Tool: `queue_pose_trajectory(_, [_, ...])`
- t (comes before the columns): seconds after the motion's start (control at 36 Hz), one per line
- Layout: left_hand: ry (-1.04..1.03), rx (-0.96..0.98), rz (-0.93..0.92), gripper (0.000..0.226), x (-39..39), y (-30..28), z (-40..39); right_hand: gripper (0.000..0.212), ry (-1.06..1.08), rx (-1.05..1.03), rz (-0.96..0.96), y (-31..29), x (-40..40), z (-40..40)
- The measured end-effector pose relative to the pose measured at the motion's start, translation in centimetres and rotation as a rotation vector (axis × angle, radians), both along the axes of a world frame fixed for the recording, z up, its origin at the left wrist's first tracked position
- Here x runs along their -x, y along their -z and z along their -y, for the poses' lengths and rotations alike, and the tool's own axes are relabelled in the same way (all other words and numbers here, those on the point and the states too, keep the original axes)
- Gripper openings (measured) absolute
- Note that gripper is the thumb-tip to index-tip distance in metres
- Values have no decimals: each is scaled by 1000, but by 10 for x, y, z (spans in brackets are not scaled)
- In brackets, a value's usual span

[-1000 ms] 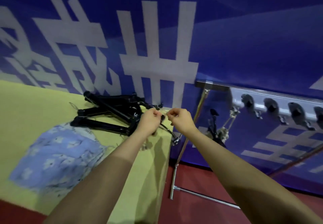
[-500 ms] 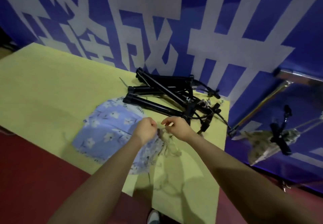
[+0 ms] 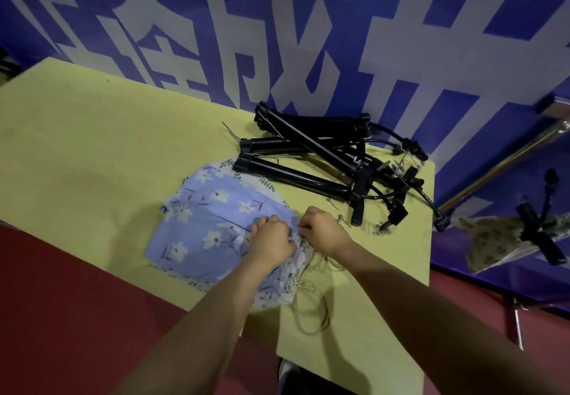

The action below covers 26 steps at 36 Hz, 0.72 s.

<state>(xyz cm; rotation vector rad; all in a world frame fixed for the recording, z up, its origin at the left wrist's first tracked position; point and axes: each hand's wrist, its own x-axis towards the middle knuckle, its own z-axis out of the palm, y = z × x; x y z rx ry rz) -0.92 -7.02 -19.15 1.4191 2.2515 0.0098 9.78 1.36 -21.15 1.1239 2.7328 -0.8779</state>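
Both grips, left hand (image 3: 271, 242) and right hand (image 3: 324, 231), pinch the cloth (image 3: 200, 218) edge; next, probably, untangle its cords (image 3: 311, 317).

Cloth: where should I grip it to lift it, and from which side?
Probably at the gathered, stringy edge, where the left hand and right hand pinch the cloth. Come from the near side. The rest lies flat with nothing to grasp, and the tripods crowd its far edge.

Black folded tripods (image 3: 311, 163) piled at far right of yellow table (image 3: 92, 135), blue banner (image 3: 308, 39) behind, red floor (image 3: 61, 302) below.
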Motion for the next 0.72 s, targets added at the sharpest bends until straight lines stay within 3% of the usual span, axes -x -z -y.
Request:
queue_pose_trajectory(0.11, [-21,-179,-57,26,0,-8,-1,17,51,-48,-112,-2,-2,-1])
queue_pose_trajectory(0.25, [-83,-425,42,19,12,-30,-5,37,150,78,-251,-16,0,-2])
queue_pose_trajectory(0.31, [-77,-466,63,19,15,-41,-7,31,204,109,-348,-23,5,-4])
queue_pose_trajectory(0.36, [-57,-505,51,18,18,-53,-7,11,231,115,-434,-34,9,-2])
queue_pose_trajectory(0.42, [-39,-536,26,16,21,-62,-5,31,274,128,-518,-45,13,-2])
queue_pose_trajectory(0.5, [128,-539,-99,12,26,-73,-2,30,328,148,-597,-65,18,-4])
queue_pose_trajectory(0.58, [316,-461,-333,37,32,-74,1,24,343,154,-643,-80,22,-8])
queue_pose_trajectory(0.64, [252,-475,-470,52,35,-74,1,23,334,147,-653,-91,23,-10])
queue_pose_trajectory(0.72, [157,-483,-498,67,31,-84,1,21,341,130,-664,-104,26,-11])
